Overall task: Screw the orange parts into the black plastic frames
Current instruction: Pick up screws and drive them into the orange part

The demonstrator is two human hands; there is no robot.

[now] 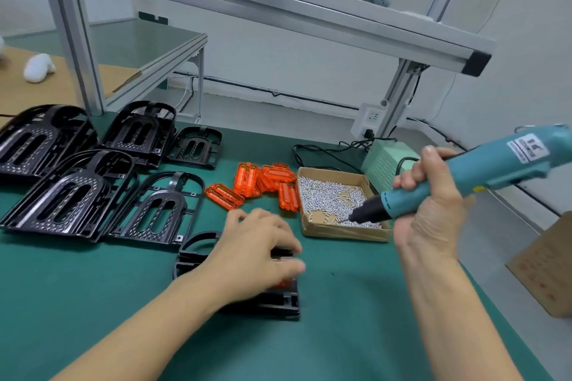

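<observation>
- The left hand [258,252] lies palm-down on a black plastic frame [278,303] that rests flat on the green mat-covered desk [93,303], near its front middle; the fingers are curled down over the frame's far part, holding it in place.
- A sliver of orange shows under those fingers, so an orange part seems to sit in this frame, though the hand hides most of it.
- The right hand [433,195] has its grip wrapped round a teal electric screwdriver [464,182] with a black nose, held slanting down to the left.
- The screwdriver's tip is down among the small silver screws [328,198] in a shallow cardboard box [340,233], which stands on the desk just right of the orange pieces.
- A loose pile of translucent orange rectangular plastic parts [263,187] lies on the desk between the cardboard box and the spare frames, just beyond the left hand.
- More black arched plastic frames [74,192], some stacked, are spread over the left part of the desk, apart from the frame under the hand.
- A pale green power unit [387,164] with black cables sits behind the box, near a wall socket [370,119].
- Aluminium shelf rails [278,9] cross above the desk, and a brown carton [548,263] stands at the right edge.
</observation>
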